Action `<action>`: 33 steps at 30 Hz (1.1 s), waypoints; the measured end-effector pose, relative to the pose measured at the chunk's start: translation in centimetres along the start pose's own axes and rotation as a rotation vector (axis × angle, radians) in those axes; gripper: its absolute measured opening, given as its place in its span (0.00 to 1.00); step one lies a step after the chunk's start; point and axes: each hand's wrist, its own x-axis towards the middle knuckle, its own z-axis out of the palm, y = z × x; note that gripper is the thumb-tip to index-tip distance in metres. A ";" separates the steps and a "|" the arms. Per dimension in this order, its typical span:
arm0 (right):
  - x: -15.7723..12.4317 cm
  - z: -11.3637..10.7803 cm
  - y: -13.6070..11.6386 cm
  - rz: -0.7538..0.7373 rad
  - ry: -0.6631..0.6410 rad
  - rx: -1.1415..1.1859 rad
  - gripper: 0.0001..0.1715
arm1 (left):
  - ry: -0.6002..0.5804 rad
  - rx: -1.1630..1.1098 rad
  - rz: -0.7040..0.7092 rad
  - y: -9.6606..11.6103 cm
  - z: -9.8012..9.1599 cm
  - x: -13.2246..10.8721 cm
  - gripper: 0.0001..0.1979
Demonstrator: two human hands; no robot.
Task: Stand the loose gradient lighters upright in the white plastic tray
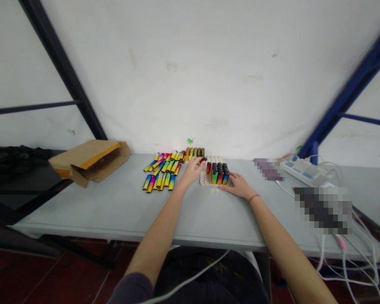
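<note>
My left hand (pixel 194 168) is closed at the back left of a pale tray (pixel 205 181). Pinched in its fingers is a small tube with a black top (pixel 204 159), its body mostly hidden by the hand. Several black-topped tubes (pixel 220 174), coloured in rainbow bands, stand upright in close rows in the tray's right part. One red tube (pixel 208 168) stands just left of them. My right hand (pixel 238 185) lies at the tray's right side, thumb and fingers spread, touching the tray edge or the outermost tubes. Left of my left hand lie several loose rainbow-coloured tubes (pixel 164 171).
A group of gold-ended tubes (pixel 195 153) and another pale tray (pixel 215 159) sit by the wall. An opened brown paper package (pixel 88 156) lies left. To the right are a blurred phone-like object (pixel 269 169), a power strip (pixel 305 172) and white cables (pixel 345 270) over the table edge.
</note>
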 end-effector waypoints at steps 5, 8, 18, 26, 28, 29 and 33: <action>0.0 -0.1 -0.2 0.008 -0.010 -0.015 0.45 | -0.151 -0.019 0.056 -0.9 0.4 -0.1 0.11; 0.0 0.0 -0.2 0.009 -0.004 -0.012 0.45 | -0.185 0.001 0.065 -1.3 0.7 -0.2 0.10; 0.0 -0.1 -0.2 0.004 -0.003 -0.025 0.45 | -0.224 0.161 0.117 -1.4 0.9 -0.6 0.14; -0.1 0.0 -0.1 0.010 -0.009 -0.021 0.45 | -0.198 0.238 0.146 -1.9 1.1 -0.4 0.15; -0.1 0.0 -0.1 0.009 -0.010 -0.015 0.46 | -0.177 0.267 0.163 -1.9 1.2 -0.5 0.15; -0.1 0.0 -0.1 0.009 -0.009 -0.013 0.45 | -0.172 0.290 0.169 -1.7 1.2 -0.6 0.16; -0.1 -0.1 -0.1 0.005 -0.011 -0.016 0.45 | -0.138 0.445 0.147 -0.6 0.9 -1.0 0.22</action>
